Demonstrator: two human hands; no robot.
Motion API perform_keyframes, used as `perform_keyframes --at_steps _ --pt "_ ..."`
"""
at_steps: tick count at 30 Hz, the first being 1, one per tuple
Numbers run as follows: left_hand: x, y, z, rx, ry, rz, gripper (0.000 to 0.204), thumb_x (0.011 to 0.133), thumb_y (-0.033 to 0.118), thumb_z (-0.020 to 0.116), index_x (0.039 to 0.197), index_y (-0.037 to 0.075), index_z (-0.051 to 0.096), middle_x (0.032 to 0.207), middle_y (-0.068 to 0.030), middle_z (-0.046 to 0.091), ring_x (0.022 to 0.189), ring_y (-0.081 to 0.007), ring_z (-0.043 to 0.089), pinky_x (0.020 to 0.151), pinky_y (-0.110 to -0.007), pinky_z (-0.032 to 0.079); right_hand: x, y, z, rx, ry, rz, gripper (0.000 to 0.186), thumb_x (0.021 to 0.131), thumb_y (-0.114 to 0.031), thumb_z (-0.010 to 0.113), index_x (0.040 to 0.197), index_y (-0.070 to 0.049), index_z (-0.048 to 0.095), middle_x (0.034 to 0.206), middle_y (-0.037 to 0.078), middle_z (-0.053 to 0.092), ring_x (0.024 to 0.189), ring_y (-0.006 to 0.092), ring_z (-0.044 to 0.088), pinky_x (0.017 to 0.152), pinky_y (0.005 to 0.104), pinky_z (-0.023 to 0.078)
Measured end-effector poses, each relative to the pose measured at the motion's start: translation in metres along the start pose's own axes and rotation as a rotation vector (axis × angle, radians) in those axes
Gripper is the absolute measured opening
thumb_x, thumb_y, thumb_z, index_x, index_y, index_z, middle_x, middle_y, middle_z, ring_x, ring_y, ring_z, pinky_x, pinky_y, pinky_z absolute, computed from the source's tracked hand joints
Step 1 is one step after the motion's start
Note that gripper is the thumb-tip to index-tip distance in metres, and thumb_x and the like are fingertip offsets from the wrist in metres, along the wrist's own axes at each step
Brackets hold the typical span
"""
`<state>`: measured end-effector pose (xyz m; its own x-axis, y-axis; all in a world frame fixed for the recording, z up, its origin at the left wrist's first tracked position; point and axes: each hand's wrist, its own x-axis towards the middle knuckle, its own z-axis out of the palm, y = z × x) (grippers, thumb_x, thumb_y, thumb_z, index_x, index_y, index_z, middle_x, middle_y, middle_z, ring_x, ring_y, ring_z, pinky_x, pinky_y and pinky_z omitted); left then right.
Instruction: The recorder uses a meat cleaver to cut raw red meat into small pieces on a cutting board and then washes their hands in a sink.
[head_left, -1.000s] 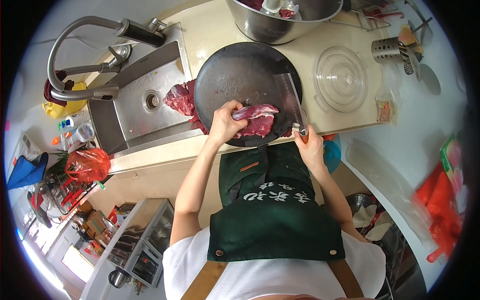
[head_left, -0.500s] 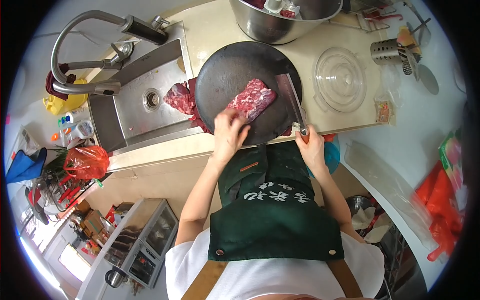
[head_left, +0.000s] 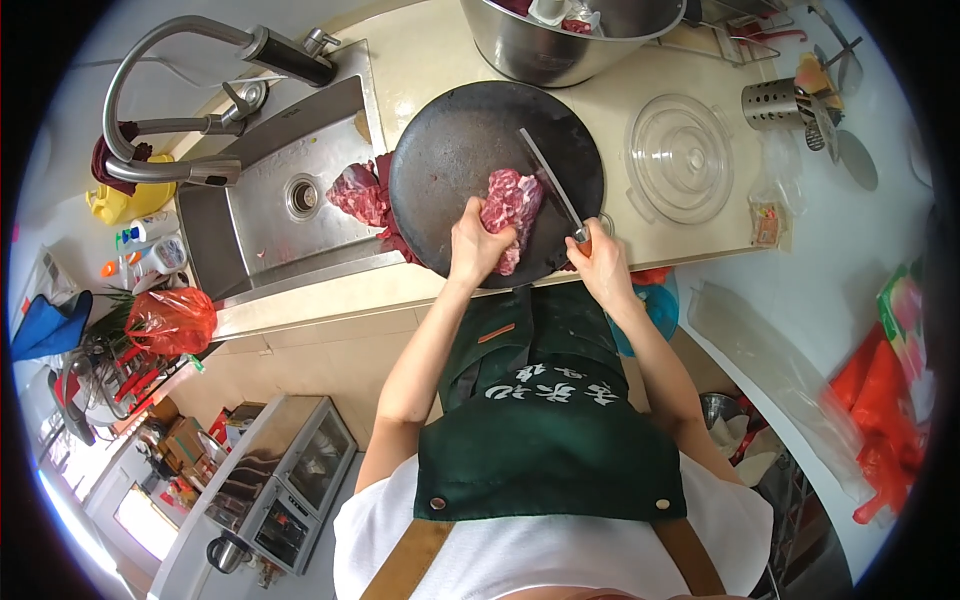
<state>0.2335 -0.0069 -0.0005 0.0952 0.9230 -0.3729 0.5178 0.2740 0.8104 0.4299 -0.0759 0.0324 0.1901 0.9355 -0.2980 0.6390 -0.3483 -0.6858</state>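
Observation:
On the round dark chopping board (head_left: 440,140) lies a piece of raw red meat (head_left: 513,200) marbled with white fat. My left hand (head_left: 477,243) grips its left side near the lower end, thumb across it. In my right hand (head_left: 603,262) is the handle of a kitchen knife (head_left: 552,178). Its blade stands edge-down along the right side of the meat, slanting up and left; I cannot tell whether it touches. Another chunk of raw meat (head_left: 357,194) rests left of the board, at the sink's edge, beside a dark red cloth (head_left: 388,215).
A steel sink (head_left: 265,150) with a tall faucet (head_left: 190,175) is at the left. Behind the board stands a big steel pot (head_left: 540,60). A clear plastic lid (head_left: 680,158) lies to the right, near a perforated utensil holder (head_left: 770,105). The counter's front edge runs close to my apron.
My left hand has shifted right and turned the meat more upright, gripping it. The knife has moved left, from the board's right rim to beside the meat.

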Motion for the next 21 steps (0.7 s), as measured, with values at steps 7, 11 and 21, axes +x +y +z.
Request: perform_keyframes --at_steps 7,11,21 --pt "-0.031 0.029 0.022 -0.325 0.374 0.021 0.047 0.078 0.017 0.081 0.108 -0.001 0.049 0.092 -0.0185 0.066 0.085 -0.025 0.065 0.081 -0.035 0.049 -0.013 -0.022 -0.016 0.067 0.127 -0.027 0.023 0.086 -0.014 0.069 0.098 0.0 0.053 0.074 0.021 0.063 0.07 0.043 0.064 0.06 0.0459 0.049" --pt "-0.024 -0.016 0.011 0.121 0.37 0.156 0.058 0.079 0.018 0.078 0.122 -0.006 0.047 0.11 -0.0226 0.049 0.096 -0.0372 0.054 0.084 -0.042 0.046 -0.023 -0.021 -0.014 0.044 0.116 -0.077 0.026 0.086 -0.014 0.069 0.101 -0.001 0.053 0.078 0.02 0.064 0.072 0.0435 0.064 0.06 0.0458 0.05" --pt "0.053 -0.013 -0.032 0.096 0.359 0.668 0.033 0.069 0.001 0.07 0.1 0.002 0.058 0.109 -0.0151 0.055 0.106 -0.034 0.051 0.092 -0.043 0.043 -0.017 -0.071 0.047 -0.109 0.014 -0.109 0.026 0.091 -0.015 0.064 0.098 0.003 0.046 0.073 0.022 0.063 0.065 0.0423 0.064 0.057 0.0473 0.05"
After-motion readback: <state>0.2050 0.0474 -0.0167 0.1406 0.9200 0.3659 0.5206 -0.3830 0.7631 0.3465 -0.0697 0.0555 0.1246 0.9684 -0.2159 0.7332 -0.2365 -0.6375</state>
